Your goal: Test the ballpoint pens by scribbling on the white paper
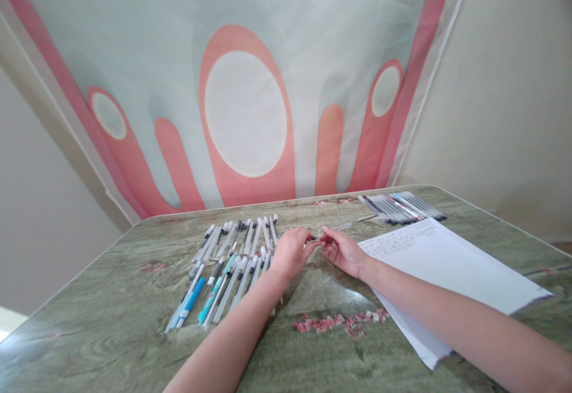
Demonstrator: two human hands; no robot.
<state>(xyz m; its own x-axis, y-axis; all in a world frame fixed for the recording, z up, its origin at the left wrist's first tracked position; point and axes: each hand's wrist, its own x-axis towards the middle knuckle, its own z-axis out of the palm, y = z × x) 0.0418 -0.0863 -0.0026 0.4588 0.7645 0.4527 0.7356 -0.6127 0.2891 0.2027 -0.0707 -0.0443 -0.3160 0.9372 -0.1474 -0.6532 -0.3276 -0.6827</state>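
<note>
Over the middle of the table, my left hand [290, 255] and my right hand [343, 251] meet with fingers closed on a slim pen [315, 242]. A dark bit of it shows at the left fingertips, but most is covered by fingers. Just behind my right hand lies or sticks out a clear slender piece [343, 226]; whether it belongs to the same pen I cannot tell. Left of my left hand, many clear-barrelled pens [227, 238] lie in two rows. The nearer row includes a blue pen [191, 302] and a teal pen [208, 305].
A sheet of paper [456, 268] with handwriting along its far part lies under my right forearm. Behind it, a row of pens [402, 207] lies side by side. The table [111, 303] has a wood-grain, flower-printed top, and a patterned hanging [308, 41] stands behind it.
</note>
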